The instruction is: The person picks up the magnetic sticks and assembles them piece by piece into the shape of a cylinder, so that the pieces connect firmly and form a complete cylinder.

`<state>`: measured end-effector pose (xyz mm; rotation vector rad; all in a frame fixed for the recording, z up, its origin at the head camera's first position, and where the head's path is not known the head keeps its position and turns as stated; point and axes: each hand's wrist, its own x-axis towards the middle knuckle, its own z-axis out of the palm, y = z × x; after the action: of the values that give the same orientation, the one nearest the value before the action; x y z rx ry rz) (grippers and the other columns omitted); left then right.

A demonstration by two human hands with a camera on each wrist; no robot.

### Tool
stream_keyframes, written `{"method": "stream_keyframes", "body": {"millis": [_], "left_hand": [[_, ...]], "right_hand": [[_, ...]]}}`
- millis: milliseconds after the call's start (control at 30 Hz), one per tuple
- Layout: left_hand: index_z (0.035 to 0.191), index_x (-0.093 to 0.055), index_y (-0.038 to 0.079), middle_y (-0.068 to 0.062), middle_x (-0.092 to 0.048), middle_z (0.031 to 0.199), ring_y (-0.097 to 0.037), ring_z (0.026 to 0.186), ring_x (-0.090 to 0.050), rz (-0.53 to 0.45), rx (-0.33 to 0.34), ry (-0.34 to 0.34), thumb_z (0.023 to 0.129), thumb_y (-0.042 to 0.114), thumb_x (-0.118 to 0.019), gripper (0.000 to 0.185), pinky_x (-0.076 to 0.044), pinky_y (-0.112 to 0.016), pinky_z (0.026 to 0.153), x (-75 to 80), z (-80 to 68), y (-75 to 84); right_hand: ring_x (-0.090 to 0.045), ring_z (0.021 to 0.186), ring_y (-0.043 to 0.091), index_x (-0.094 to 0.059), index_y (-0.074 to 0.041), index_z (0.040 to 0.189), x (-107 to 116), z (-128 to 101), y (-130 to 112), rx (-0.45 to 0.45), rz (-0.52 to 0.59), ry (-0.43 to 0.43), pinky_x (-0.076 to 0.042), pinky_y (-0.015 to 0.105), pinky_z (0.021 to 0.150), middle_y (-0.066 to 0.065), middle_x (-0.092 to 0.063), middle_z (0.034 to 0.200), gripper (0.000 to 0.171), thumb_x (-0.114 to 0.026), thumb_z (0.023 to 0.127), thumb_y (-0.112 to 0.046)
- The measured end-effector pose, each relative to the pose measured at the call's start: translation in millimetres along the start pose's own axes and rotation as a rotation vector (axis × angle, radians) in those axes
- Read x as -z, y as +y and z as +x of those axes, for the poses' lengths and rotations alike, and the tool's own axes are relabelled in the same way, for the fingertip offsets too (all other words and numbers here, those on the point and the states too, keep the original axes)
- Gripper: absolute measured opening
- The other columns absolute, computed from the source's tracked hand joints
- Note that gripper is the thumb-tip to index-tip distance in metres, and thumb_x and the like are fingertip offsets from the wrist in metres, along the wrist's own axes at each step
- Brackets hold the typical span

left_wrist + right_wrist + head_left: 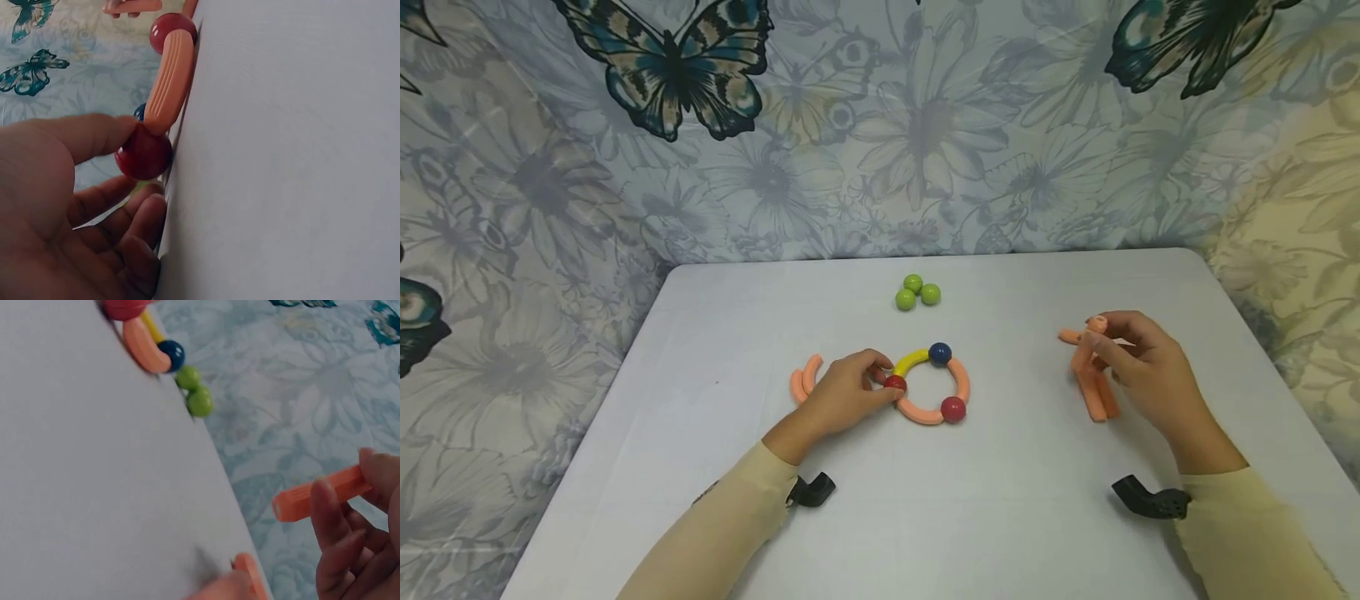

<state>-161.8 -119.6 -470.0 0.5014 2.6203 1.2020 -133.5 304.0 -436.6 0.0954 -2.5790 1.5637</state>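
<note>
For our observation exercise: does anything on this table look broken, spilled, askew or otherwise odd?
Nothing stands out. The ring of curved pieces and balls lies flat, the left hand pinching its red ball. Three green balls sit together behind it. The right hand holds an orange stick above the others.

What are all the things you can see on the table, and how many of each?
green balls: 3, green, bunched at the far middle of the table.
ring: 1, made of orange curved pieces, a yellow curved piece, two red balls and a blue ball, at the table's middle.
loose curved pieces: 2, orange, left of the ring, partly behind the left hand.
straight sticks: a few, orange, exact count unclear, at the right.
table: 1, white.
backdrop: 1, flower and butterfly cloth behind the table.
left hand: 1, fingers on a red ball of the ring.
right hand: 1, holding an orange stick.
</note>
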Motion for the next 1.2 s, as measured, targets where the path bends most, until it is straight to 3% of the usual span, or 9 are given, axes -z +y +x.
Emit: {"method": "stream_keyframes", "body": {"millis": [133, 333, 433, 700, 933, 1033, 1200], "left_hand": [[0.123, -0.073, 0.015, 0.007, -0.070, 0.105, -0.016, 0.078, -0.059, -0.009, -0.031, 0.046, 0.099, 0.028, -0.085, 0.030, -0.050, -0.031, 0.066, 1.7, 0.3, -3.5], [0.120, -0.076, 0.016, 0.008, -0.072, 0.106, -0.016, 0.079, -0.060, -0.017, -0.030, 0.092, 0.099, 0.027, -0.086, 0.026, -0.050, -0.031, 0.067, 2.8, 2.0, -6.3], [0.121, -0.077, 0.016, 0.008, -0.073, 0.107, -0.016, 0.080, -0.060, -0.018, -0.030, 0.100, 0.098, 0.028, -0.086, 0.027, -0.050, -0.032, 0.068, 2.7, 3.5, -8.4], [0.124, -0.078, 0.015, 0.009, -0.072, 0.108, -0.015, 0.079, -0.060, -0.030, -0.032, 0.109, 0.098, 0.030, -0.087, 0.032, -0.049, -0.031, 0.067, 1.4, 6.4, -15.3], [0.126, -0.079, 0.016, 0.010, -0.072, 0.107, -0.017, 0.077, -0.059, -0.055, -0.026, 0.107, 0.097, 0.029, -0.088, 0.033, -0.047, -0.030, 0.065, 0.5, 7.3, -20.5], [0.125, -0.079, 0.017, 0.011, -0.072, 0.106, -0.016, 0.076, -0.059, -0.067, -0.023, 0.100, 0.097, 0.031, -0.088, 0.032, -0.047, -0.030, 0.064, 0.7, 6.8, -21.7], [0.124, -0.080, 0.019, 0.011, -0.073, 0.107, -0.016, 0.075, -0.059, -0.093, -0.029, 0.093, 0.097, 0.032, -0.087, 0.031, -0.047, -0.030, 0.064, 0.7, 6.3, -22.2]], "right_hand": [[-0.075, 0.085, 0.013, -0.062, -0.010, 0.140, -17.0, 3.1, -5.1, 0.062, 0.037, -0.039, -0.057, 0.025, 0.065, -0.003, -0.071, 0.120, 0.027, -0.061, 0.115, -0.021], [-0.075, 0.087, 0.013, -0.049, -0.001, 0.152, -40.3, 10.2, -14.8, 0.175, 0.032, -0.124, -0.057, 0.028, 0.064, 0.015, -0.069, 0.126, 0.037, -0.052, 0.116, -0.008], [-0.075, 0.089, 0.014, -0.050, -0.001, 0.153, -50.0, 15.2, -21.7, 0.185, 0.052, -0.149, -0.059, 0.028, 0.066, 0.020, -0.067, 0.128, 0.039, -0.053, 0.115, -0.003], [-0.075, 0.090, 0.023, -0.060, 0.000, 0.140, -75.9, 27.0, -44.7, 0.151, 0.061, -0.179, -0.060, 0.030, 0.070, 0.013, -0.075, 0.114, 0.033, -0.069, 0.110, -0.009], [-0.069, 0.096, 0.038, -0.067, -0.003, 0.132, -100.3, 36.3, -58.2, 0.118, 0.066, -0.223, -0.061, 0.038, 0.076, 0.009, -0.075, 0.112, 0.031, -0.076, 0.106, -0.017], [-0.068, 0.095, 0.039, -0.068, -0.004, 0.129, -114.6, 39.8, -60.2, 0.118, 0.075, -0.244, -0.060, 0.036, 0.076, 0.009, -0.074, 0.113, 0.029, -0.077, 0.105, -0.016], [-0.067, 0.095, 0.030, -0.071, -0.005, 0.128, -139.1, 44.1, -63.9, 0.140, 0.066, -0.292, -0.057, 0.034, 0.076, 0.005, -0.076, 0.108, 0.028, -0.080, 0.103, -0.015]]}}
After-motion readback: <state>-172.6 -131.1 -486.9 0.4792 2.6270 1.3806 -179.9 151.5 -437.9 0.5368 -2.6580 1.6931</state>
